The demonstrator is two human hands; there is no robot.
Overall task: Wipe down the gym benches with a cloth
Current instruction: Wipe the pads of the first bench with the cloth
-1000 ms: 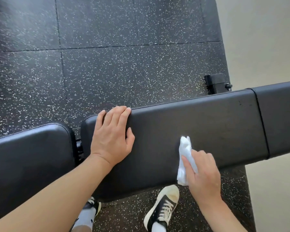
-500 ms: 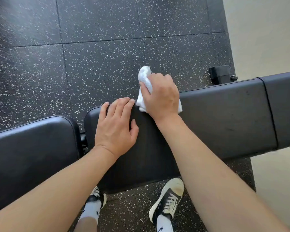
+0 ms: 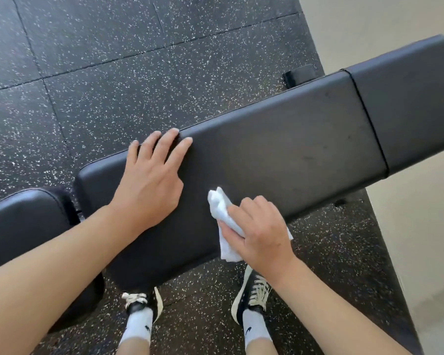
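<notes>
Two bare hands work over a black padded gym bench (image 3: 280, 160), seen from a camera on the person's head looking straight down. The right hand (image 3: 260, 233) has its fingers curled round a crumpled white cloth (image 3: 222, 213), pressing it against the near edge of the long middle pad. Half a second ago this same hand and cloth were at the far edge of the pad, beside the other hand's fingertips; a second ago they were at the near edge, further to the right. So the cloth has gone across the pad and back, and the strokes appear to be working along the pad's left part. The long stretch of pad to the right, up to the seam, probably remains to be covered.

The left hand (image 3: 153, 180) lies flat on the pad with fingers straight and slightly spread, holding nothing, its fingertips reaching the far edge. It has stayed in that place through all three frames, likely steadying the person.

Counted: one cloth; two hands; three pad sections in view, namely the long middle pad, a second pad (image 3: 408, 98) past the seam at right, and a separate pad (image 3: 21, 226) at lower left. Two black sneakers (image 3: 253, 293) with white socks stand on speckled black rubber floor tiles (image 3: 100, 73). One small black bench foot (image 3: 299, 74) shows beyond the far edge. A pale floor area (image 3: 395, 21) fills the right side.
</notes>
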